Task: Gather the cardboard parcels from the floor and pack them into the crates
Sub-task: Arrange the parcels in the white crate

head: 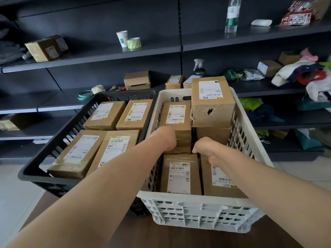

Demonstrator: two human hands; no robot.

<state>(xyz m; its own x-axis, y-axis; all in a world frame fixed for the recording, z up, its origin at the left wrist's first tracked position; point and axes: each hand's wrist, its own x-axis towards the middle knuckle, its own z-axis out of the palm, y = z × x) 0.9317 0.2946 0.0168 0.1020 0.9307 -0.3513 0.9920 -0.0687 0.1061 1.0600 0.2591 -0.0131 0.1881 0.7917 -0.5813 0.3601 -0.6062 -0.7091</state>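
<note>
While both bare forearms are stretched forward from the bottom of the view, the left hand (165,138) and the right hand (204,148) are seen inside the white crate (197,199). It is set on a brown tabletop (161,237), with the black crate (35,174) close against its left side.

The left hand is pressed against the near end of the middle parcel (176,115), a box laid label-up in the far left part of the white crate. Its fingers are hidden, so whether that parcel is gripped cannot be told. The right hand is turned knuckles-up, its fingers curled down into the gap between parcels; what is held there, if anything, cannot be told either.

A tall parcel (212,102) with a torn hole in its near face is stacked in the far right corner of the white crate and rises above the rim. At the near end, the near left parcel (180,174) and the near right parcel (220,183) are laid flat, the latter partly covered by the right forearm. Four labelled parcels (105,115) are packed flat in the black crate, two by two.

Behind the crates dark shelving (107,52) is seen, on which a paper cup (122,38), a roll of tape (134,43), a water bottle (232,15) and a spray bottle (199,67) are stood among small boxes and crumpled bags.
</note>
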